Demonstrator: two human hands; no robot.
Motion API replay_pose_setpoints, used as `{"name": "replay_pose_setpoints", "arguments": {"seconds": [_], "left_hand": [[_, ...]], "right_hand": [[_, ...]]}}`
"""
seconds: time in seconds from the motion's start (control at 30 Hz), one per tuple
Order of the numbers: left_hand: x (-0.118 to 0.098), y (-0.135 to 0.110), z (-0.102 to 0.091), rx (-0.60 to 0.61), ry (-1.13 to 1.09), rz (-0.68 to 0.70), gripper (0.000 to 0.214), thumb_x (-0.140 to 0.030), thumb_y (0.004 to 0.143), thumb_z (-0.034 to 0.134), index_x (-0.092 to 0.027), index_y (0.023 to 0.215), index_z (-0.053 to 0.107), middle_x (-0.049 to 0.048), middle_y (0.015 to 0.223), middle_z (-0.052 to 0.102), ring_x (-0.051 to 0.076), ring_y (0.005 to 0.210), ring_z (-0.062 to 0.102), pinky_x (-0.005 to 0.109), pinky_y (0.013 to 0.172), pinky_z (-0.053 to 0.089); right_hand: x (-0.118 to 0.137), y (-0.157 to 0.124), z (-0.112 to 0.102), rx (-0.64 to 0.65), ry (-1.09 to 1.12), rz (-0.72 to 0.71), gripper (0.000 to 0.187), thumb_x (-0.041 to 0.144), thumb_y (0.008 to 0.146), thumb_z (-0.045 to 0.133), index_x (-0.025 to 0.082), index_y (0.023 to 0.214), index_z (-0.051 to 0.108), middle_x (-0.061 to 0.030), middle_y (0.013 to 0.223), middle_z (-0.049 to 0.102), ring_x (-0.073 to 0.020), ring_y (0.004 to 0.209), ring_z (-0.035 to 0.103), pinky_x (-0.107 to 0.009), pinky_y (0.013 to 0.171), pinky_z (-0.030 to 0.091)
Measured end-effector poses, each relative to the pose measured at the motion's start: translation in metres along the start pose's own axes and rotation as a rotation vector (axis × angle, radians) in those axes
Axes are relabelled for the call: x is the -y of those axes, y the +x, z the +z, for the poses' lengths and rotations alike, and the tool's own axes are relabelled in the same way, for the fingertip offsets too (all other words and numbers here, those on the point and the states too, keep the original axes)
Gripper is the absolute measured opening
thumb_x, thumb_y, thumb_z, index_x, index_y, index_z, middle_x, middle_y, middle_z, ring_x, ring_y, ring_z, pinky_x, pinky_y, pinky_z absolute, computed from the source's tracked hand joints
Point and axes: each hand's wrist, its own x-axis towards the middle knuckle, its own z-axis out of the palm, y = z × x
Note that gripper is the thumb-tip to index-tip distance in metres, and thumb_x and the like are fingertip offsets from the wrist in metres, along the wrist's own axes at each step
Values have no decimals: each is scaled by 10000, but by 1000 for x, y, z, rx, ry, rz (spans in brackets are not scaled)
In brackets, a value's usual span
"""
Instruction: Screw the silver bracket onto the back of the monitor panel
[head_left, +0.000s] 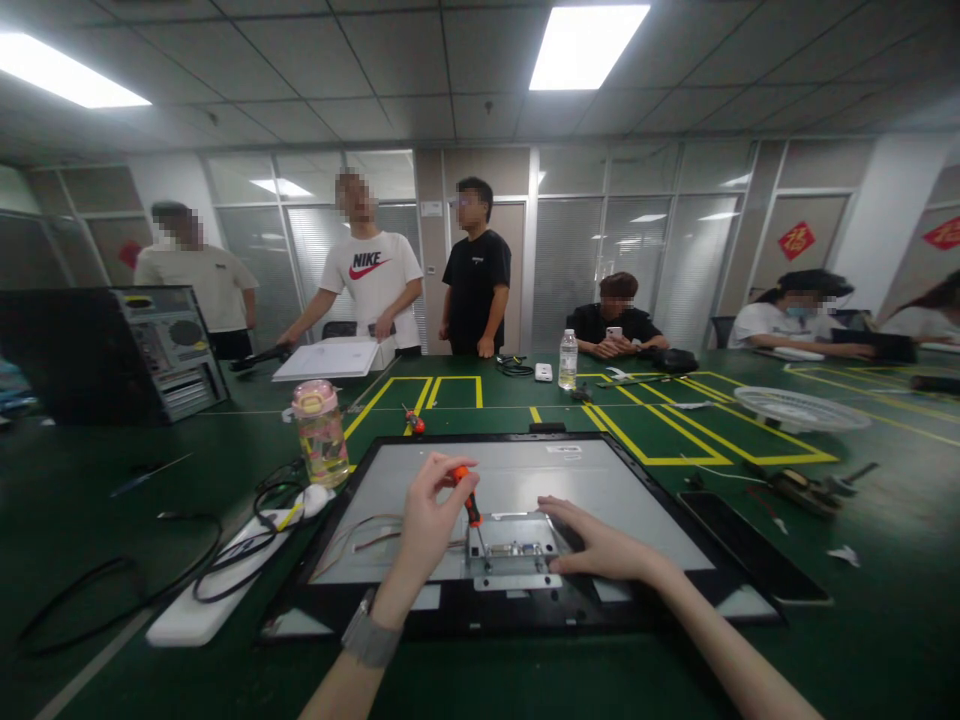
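One screwdriver (468, 496) on my feed, gripped by the fingers of the left hand (433, 508), tip down at the metal bracket (517, 531). Right hand (600, 545): fingers open and spread at the bracket's three o'clock edge. Bracket sits toward six o'clock on the display panel (630, 500), flat on the bench (570, 675).

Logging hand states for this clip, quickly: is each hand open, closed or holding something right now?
Left hand: closed, holding a screwdriver.
Right hand: open, fingers spread at the side of the metal bracket.
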Motion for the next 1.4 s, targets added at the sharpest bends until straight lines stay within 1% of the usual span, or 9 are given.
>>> {"name": "replay_pose_setpoints", "arguments": {"seconds": [0.17, 0.3, 0.4, 0.5, 0.6, 0.8, 0.97, 1.13, 1.4], "left_hand": [[-2, -2, 4, 52, -116, -75, 298, -349, 894, 486, -174, 1026, 689, 77, 954, 635, 193, 890, 611, 313, 822, 478], [-1, -3, 9, -15, -115, -93, 235, -335, 809, 616, -173, 954, 704, 46, 867, 596, 165, 782, 596, 263, 706, 483], [-1, -2, 8, -93, -80, -60, 210, -326, 810, 606, -177, 906, 719, 45, 879, 580, 163, 796, 587, 262, 711, 481], [-2, -1, 4, -54, -143, -79, 261, -323, 849, 542, -157, 947, 717, 72, 923, 621, 185, 857, 602, 294, 777, 483], [-3, 1, 1, -40, -142, -103, 224, -324, 808, 602, -155, 904, 715, 53, 858, 613, 164, 781, 596, 265, 708, 485], [-6, 1, 2, -35, -99, -80, 248, -316, 842, 543, -157, 913, 719, 72, 901, 634, 190, 878, 599, 287, 778, 478], [-5, -1, 5, -45, -53, -17, 180, -294, 805, 618, -166, 893, 711, 35, 827, 564, 150, 747, 578, 255, 677, 484], [-5, -6, 4, -6, 1, 63, 229, -268, 892, 507, -181, 974, 702, 61, 926, 589, 171, 875, 588, 284, 789, 468], [-9, -5, 6, 2, -64, 18, 239, -317, 875, 539, -174, 960, 711, 69, 911, 608, 191, 876, 595, 309, 794, 480]], "right_hand": [[0, -1, 0, -2, 2, 0, 868, 560, 730, 673, 165, 1433, 350, -127, 1542, 239, -300, 1415, 204, -425, 1170, 184], [-1, 0, -1, 3, 3, -2, 862, 555, 733, 672, 169, 1433, 349, -124, 1543, 237, -285, 1416, 207, -420, 1171, 185], [0, 0, 0, 2, 3, 5, 864, 553, 733, 671, 170, 1434, 345, -124, 1544, 235, -283, 1416, 207, -423, 1173, 178], [0, -1, -1, 2, 5, 8, 865, 557, 733, 667, 172, 1436, 342, -118, 1545, 236, -288, 1417, 204, -425, 1172, 181], [0, -1, -1, 3, 7, 4, 864, 553, 733, 668, 170, 1435, 343, -118, 1544, 237, -290, 1417, 203, -421, 1173, 181], [4, -2, -2, 12, 11, 11, 848, 555, 738, 663, 197, 1436, 343, -108, 1546, 234, -288, 1419, 195, -430, 1173, 177], [1, -1, -1, 7, 3, 3, 870, 573, 728, 667, 177, 1434, 347, -118, 1544, 237, -301, 1417, 196, -421, 1175, 169], [-2, -1, 0, 1, 2, 6, 861, 553, 737, 666, 176, 1438, 338, -116, 1545, 236, -288, 1418, 198, -415, 1176, 169], [0, 0, -1, 2, 5, 9, 856, 559, 732, 670, 192, 1434, 347, -108, 1546, 237, -287, 1419, 199, -425, 1175, 178]]}}
